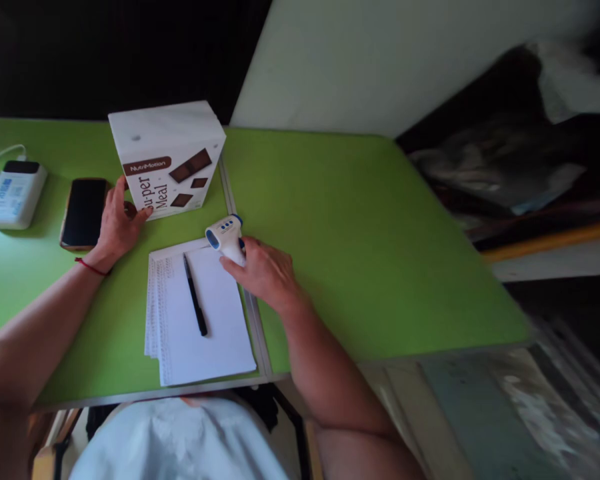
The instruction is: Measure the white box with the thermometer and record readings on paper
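Note:
A white NutriMotion box (165, 160) with pictures of brown bars stands upright on the green table. My left hand (119, 223) grips its lower left corner, thumb on the front face and fingers along the side. In my right hand (267, 270) is a white and blue infrared thermometer (226, 233), held by its handle above the top right of some paper sheets. A black pen (195, 293) lies on the uppermost sheet (225, 333). Just left of my left hand is a phone (84, 213) with a dark screen.
A white power bank (15, 193) with a cable rests at the table's left. Behind the green table (370, 253) are a dark panel (120, 53) and a pale wall (330, 67). Dark shelving with blurred bags stands at the right. A metal seam crosses the tabletop.

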Motion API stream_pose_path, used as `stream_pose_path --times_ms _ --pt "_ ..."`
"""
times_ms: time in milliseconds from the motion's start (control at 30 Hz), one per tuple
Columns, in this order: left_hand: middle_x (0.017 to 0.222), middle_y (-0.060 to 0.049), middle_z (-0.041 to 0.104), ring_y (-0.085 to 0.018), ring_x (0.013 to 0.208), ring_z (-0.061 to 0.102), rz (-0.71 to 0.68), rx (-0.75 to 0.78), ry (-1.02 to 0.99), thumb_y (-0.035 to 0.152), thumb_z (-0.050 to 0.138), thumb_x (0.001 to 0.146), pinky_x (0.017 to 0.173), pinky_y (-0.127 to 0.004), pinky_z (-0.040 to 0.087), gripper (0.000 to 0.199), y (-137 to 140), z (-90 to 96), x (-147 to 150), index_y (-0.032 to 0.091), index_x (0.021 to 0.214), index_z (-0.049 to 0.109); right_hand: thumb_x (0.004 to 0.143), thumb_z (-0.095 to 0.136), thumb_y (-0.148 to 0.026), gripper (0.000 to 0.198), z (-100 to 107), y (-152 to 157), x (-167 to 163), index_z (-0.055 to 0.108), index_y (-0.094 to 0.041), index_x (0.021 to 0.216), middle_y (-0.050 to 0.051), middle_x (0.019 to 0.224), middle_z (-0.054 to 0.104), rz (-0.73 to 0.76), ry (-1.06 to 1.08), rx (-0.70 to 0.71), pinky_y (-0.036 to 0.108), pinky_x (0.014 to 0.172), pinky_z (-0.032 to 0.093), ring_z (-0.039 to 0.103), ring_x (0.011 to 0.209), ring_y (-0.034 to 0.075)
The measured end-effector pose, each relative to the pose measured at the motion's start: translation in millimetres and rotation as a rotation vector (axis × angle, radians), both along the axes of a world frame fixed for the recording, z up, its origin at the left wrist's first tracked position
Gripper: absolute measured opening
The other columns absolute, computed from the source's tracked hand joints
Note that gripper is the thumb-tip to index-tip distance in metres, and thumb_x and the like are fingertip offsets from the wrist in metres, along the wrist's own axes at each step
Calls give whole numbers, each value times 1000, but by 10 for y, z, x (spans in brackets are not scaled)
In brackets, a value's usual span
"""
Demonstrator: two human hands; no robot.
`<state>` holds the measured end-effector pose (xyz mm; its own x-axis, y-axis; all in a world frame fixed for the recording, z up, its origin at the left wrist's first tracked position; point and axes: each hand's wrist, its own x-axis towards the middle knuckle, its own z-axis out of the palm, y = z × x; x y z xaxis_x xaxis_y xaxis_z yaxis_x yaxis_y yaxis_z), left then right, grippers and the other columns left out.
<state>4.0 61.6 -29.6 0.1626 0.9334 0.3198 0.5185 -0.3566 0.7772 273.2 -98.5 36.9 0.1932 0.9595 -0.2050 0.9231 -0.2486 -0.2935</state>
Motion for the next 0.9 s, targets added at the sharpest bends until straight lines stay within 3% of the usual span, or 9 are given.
stream_pose_path --times_ms 133,233,333,433,533,633,700,833,900 --pt "149 -14 52 -29 112 69 -44 3 -64 73 78 87 100 -50 59 89 48 -26 -34 26 154 42 97 75 -47 35 -106 19 86 74 -14 107 20 108 78 -14 5 59 44 84 56 74 96 32" --pt "134 -7 58 -22 108 66 -28 59 -134 69 82 86 93 -44 59 74 125 -37 -11 26 135 46 85 87 -50 47 -223 24 154 72 -13 110 19 112 76 11 17 303 47 90 58 70 106 34" --pt "102 1 60 -18 91 61 33 128 -124 62 91 77 78 -40 51 63 200 -24 49 27 107 49 91 84 -39 36 -286 -6 87 70 -14 112 13 106 76 104 106 481 41 86 58 71 97 26" --pt "78 6 47 -12 70 45 98 199 -132 61 92 73 68 -36 40 61 216 35 92 26 87 44 98 77 -39 23 -263 -78 -152 68 -19 106 3 89 73 277 228 452 33 76 54 67 80 18" --pt "70 8 38 -8 64 38 80 236 -124 60 89 80 64 -34 31 62 141 107 97 24 75 39 96 79 -34 23 -240 -141 -381 68 -17 108 4 87 74 365 236 325 32 74 50 67 81 19" --pt "66 8 38 -6 62 39 -26 239 -84 60 81 93 61 -31 32 59 -16 153 94 21 72 41 95 72 -20 18 -279 -151 -418 70 -16 113 5 87 75 366 238 270 32 74 49 67 81 20" --pt "64 8 42 -6 60 37 -160 215 -63 69 78 92 56 -30 31 61 -137 165 105 21 72 45 96 64 -16 21 -319 -137 -344 71 -17 116 4 87 75 365 325 342 32 75 50 67 79 19" --pt "59 7 53 -8 52 40 -475 28 20 63 84 84 47 -29 30 48 -299 193 140 24 77 58 104 52 -28 27 -353 -121 -185 71 -23 122 3 96 74 383 691 613 34 81 58 67 83 18" --pt "66 3 61 -11 57 50 -511 23 83 52 79 89 52 -29 40 33 -314 225 137 23 82 65 103 59 -41 30 -350 -153 -183 69 -25 127 4 101 72 344 850 664 36 83 61 67 87 19"
